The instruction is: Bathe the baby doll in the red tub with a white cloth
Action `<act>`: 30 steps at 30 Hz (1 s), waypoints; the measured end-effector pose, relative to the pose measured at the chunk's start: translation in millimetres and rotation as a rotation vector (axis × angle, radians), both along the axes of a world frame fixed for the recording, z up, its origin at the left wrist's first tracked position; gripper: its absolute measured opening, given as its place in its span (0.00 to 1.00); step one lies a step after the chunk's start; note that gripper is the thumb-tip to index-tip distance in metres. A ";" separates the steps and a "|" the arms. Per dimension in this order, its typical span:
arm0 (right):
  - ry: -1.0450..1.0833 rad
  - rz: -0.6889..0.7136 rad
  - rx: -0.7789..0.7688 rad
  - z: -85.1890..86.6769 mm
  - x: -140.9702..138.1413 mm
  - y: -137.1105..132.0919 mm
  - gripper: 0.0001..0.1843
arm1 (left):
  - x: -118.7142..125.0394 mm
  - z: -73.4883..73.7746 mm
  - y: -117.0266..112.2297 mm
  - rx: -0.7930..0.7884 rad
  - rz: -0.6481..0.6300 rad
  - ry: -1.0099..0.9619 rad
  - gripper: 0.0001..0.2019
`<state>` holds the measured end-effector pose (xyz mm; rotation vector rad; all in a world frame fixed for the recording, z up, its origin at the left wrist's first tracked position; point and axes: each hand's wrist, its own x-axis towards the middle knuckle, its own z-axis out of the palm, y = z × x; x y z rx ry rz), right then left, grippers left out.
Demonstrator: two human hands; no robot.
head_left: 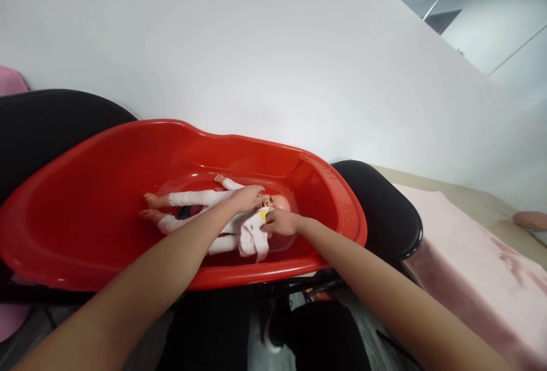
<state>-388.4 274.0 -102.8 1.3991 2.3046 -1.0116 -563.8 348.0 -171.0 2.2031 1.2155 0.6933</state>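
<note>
Mid-frame, the right hand (282, 222) pinched a cloth (252, 237) against the doll (207, 197); the left hand (248, 198), grip unclear, probably steadied it

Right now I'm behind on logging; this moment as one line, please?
doll: lying in red tub | left hand: at doll's upper body | right hand: touching pale cloth

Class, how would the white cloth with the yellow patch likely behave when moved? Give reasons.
The white cloth is probably floppy: it sags in soft folds beside the right hand. It is likely light, being small next to the doll, though wetness is hard to tell. Its creased, uneven shape seems unlikely to roll.
</note>
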 end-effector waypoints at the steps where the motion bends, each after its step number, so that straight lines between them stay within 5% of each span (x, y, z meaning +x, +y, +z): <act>1: 0.073 -0.036 0.032 0.5 0.9 2.3 0.14 | -1.1 4.5 2.6 0.010 0.045 0.007 0.17; 7: 0.258 -0.213 0.424 -8.9 0.3 39.4 0.19 | -6.6 25.5 6.9 0.111 0.311 0.017 0.22; 12: 0.297 -0.024 0.373 -25.5 -3.9 63.3 0.18 | -15.6 13.7 12.4 0.084 0.464 0.028 0.22; 17: 0.037 0.230 0.348 -33.5 6.0 66.6 0.29 | -11.2 -7.2 18.8 0.020 0.278 0.133 0.19; 27: -0.142 0.130 0.193 -19.8 30.0 85.9 0.49 | -2.5 -17.0 13.3 -0.060 -0.066 0.117 0.15; 30: -0.188 0.087 0.162 -15.0 37.0 87.3 0.60 | -2.8 -23.7 12.6 -0.025 -0.124 0.208 0.24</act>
